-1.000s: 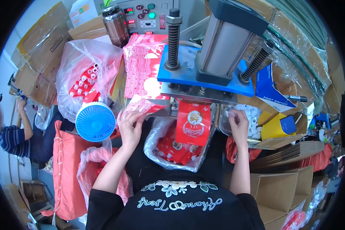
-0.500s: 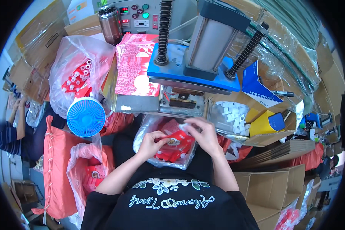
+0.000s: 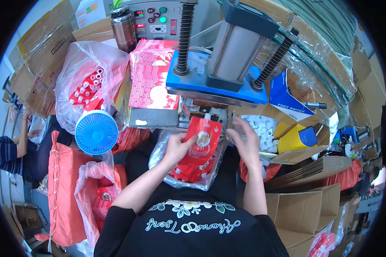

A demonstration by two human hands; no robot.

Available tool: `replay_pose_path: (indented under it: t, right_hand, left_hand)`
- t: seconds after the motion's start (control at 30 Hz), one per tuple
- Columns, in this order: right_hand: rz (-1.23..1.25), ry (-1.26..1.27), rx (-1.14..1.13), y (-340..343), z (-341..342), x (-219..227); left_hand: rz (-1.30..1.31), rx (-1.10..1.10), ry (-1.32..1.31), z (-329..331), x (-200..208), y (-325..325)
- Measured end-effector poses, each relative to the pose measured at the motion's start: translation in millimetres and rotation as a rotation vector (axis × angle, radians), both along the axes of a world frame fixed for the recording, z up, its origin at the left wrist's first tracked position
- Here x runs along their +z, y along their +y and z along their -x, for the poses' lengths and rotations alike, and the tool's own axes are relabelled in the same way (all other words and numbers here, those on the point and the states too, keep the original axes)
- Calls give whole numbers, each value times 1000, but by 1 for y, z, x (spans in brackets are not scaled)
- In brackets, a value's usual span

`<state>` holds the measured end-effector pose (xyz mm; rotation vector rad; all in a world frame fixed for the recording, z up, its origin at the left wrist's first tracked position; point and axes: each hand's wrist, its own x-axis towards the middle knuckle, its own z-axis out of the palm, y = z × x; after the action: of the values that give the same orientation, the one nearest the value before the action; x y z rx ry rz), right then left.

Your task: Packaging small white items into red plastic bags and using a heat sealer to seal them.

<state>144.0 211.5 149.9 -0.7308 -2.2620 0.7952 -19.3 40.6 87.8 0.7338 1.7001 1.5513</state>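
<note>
A flat red pouch (image 3: 205, 136) with a printed picture is gripped at its left edge by my left hand (image 3: 177, 147), thumb on the front. A white spout (image 3: 207, 116) sticks up from its top, in front of the press's lower jaw (image 3: 203, 112). My right hand (image 3: 246, 143) is just right of the pouch, apart from it, with fingers spread, slightly blurred and nothing visible in them. Below both hands, a clear plastic bag (image 3: 161, 160) on my lap holds more red pouches (image 3: 192, 172). White plastic pieces (image 3: 261, 128) lie in a container beyond my right hand.
The press's blue plate (image 3: 218, 85) and spring posts stand ahead. On the left are a blue fan (image 3: 96, 132) and a clear bag of spouted pouches (image 3: 88, 91). A yellow box (image 3: 294, 139) and cardboard cartons (image 3: 300, 207) are at right. Another person (image 3: 13, 147) sits far left.
My left hand has raised the red pouch forward toward the press, spout upward. My right hand has left the pouch's top and moved right, its fingers opening.
</note>
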Motion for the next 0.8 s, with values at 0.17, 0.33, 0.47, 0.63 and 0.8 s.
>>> replay_pose_path:
  t: [0.17, 0.33, 0.47, 0.63, 0.8]
  right_hand:
    - [-200, -312, -381, 48, -49, -4]
    - [-406, -400, -332, 65, -58, -41]
    - [-134, -297, -189, 51, -33, -37]
    - [-141, -267, -249, 57, -37, -44]
    - [-93, -388, -88, 57, -52, -37]
  left_hand:
    - [-11, 166, -489, 7, 21, 23]
    - [-68, 204, -544, 15, 9, 28]
    - [103, 112, 333, 71, 17, 17]
    - [325, 248, 1163, 111, -7, -23]
    - [232, 295, 1220, 86, -23, -76]
